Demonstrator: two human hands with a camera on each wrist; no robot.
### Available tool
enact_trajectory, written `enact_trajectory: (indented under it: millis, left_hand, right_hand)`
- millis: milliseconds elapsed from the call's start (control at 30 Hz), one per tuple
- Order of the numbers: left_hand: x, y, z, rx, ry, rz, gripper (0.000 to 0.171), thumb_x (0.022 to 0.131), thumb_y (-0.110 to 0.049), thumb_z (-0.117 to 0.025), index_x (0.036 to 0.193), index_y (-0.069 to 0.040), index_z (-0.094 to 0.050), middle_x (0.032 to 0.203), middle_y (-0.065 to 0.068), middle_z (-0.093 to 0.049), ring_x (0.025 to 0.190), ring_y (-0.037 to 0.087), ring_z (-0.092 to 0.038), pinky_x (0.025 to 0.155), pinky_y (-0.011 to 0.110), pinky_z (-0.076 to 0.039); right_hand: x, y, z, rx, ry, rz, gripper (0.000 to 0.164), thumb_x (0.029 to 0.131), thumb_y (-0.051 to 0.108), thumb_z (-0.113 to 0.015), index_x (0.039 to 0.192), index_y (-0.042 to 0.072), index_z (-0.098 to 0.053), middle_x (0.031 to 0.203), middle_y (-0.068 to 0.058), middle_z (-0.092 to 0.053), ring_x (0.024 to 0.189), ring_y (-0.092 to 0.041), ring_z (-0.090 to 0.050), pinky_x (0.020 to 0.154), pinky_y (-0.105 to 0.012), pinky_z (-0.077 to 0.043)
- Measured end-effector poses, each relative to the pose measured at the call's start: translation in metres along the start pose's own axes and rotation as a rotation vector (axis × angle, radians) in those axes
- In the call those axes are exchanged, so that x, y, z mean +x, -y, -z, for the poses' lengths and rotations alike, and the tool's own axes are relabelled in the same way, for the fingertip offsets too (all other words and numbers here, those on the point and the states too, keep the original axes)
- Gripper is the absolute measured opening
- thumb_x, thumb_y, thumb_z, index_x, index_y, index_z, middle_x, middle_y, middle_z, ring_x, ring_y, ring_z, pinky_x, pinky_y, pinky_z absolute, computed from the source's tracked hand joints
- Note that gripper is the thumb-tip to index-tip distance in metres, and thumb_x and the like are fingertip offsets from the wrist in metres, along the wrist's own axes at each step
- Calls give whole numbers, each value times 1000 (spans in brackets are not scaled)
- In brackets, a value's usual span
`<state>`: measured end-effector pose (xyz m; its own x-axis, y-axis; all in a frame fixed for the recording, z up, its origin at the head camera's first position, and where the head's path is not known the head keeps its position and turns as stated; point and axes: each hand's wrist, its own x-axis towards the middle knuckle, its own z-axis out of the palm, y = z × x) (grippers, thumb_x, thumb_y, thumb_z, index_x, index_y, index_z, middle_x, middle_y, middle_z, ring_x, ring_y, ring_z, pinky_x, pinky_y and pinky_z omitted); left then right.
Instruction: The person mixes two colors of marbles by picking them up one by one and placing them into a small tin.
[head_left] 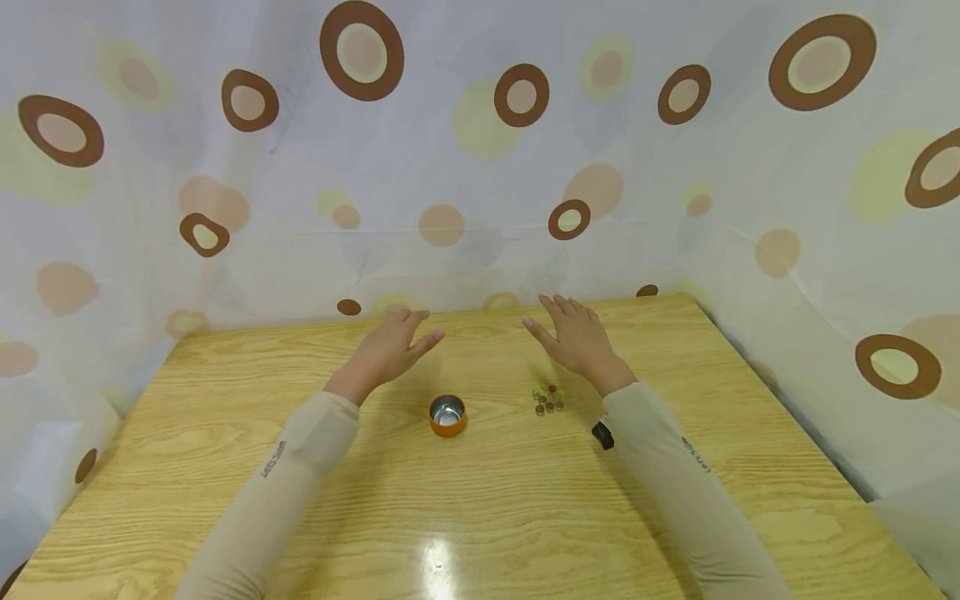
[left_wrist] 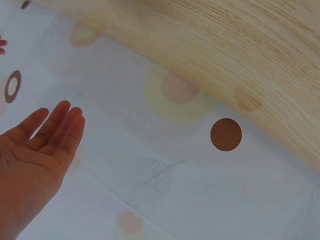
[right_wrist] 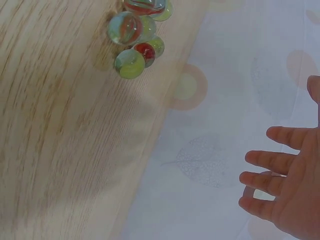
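My left hand [head_left: 387, 344] is held over the far left part of the table, fingers extended and holding nothing; its palm [left_wrist: 30, 170] shows in the left wrist view. My right hand [head_left: 579, 337] hovers on the other side, fingers spread, also holding nothing. Just below the right hand lies a cluster of several glass marbles [head_left: 550, 407], clear with red and yellow-green swirls; the right wrist view shows these marbles [right_wrist: 131, 63] close up. Between the two forearms stands a small orange bowl [head_left: 447, 429] with a shiny metal inside, nearest to the left hand.
A small black object [head_left: 603, 435] lies partly hidden under the right sleeve [head_left: 667, 454]. The wooden table [head_left: 465, 517] ends at a white patterned sheet [head_left: 442, 150] that hangs behind it and along both sides.
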<state>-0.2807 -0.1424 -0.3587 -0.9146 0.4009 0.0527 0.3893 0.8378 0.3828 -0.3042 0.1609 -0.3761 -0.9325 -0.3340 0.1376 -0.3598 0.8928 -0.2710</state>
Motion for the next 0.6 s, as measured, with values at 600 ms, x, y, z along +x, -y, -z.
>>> enact_trajectory:
  millis: [600]
  left_hand:
    - [-18,-2,-13,-39,81,-48,65,100,-48,-44,146,-2,-37,140,22,-44,129,37,-42,104,52,-36]
  right_hand:
    - [-6,-2,-2,7,1,19,69,102,51,-35,151,3,-28,150,-24,-33,137,-41,-30,112,-55,-20]
